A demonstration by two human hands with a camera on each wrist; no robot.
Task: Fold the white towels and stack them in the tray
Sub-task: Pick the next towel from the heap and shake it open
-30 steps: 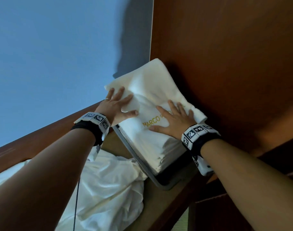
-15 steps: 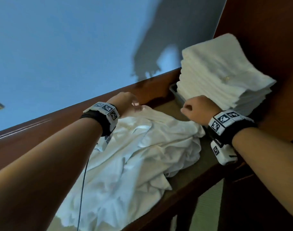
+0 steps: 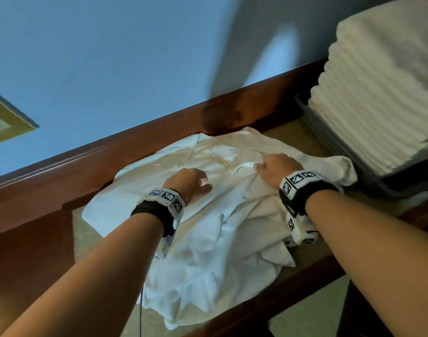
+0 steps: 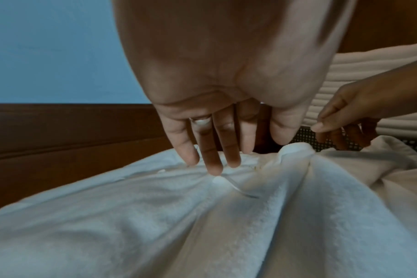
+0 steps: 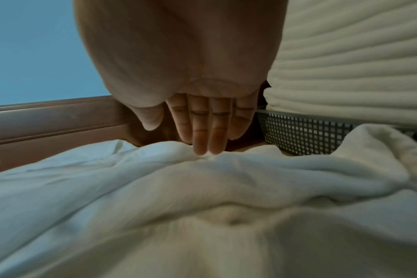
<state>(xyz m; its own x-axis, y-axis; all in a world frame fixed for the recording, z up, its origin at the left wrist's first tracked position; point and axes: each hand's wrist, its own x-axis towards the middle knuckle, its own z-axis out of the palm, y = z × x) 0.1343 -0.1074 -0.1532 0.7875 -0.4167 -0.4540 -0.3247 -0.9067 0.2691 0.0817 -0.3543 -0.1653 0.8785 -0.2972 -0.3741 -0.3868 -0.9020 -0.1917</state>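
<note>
A heap of loose white towels (image 3: 208,239) lies on the wooden shelf; the top one shows gold lettering (image 3: 217,161). My left hand (image 3: 191,183) is over its middle, and in the left wrist view its straight fingers (image 4: 212,161) touch the cloth (image 4: 179,216). My right hand (image 3: 271,166) is at the heap's right part; its extended fingertips (image 5: 207,146) rest on a fold (image 5: 202,188). Neither hand holds cloth. A tall stack of folded towels (image 3: 378,93) fills the grey mesh tray (image 3: 324,137) at the right.
A raised wooden back rail (image 3: 135,152) runs behind the heap under a blue wall with a wall plate (image 3: 6,117). The shelf's front edge (image 3: 281,283) is close to my forearms. A thin cable (image 3: 141,307) hangs from my left wrist.
Both hands left the folded stack in the tray and moved left and down onto the loose heap. My view swung from the tray to the heap.
</note>
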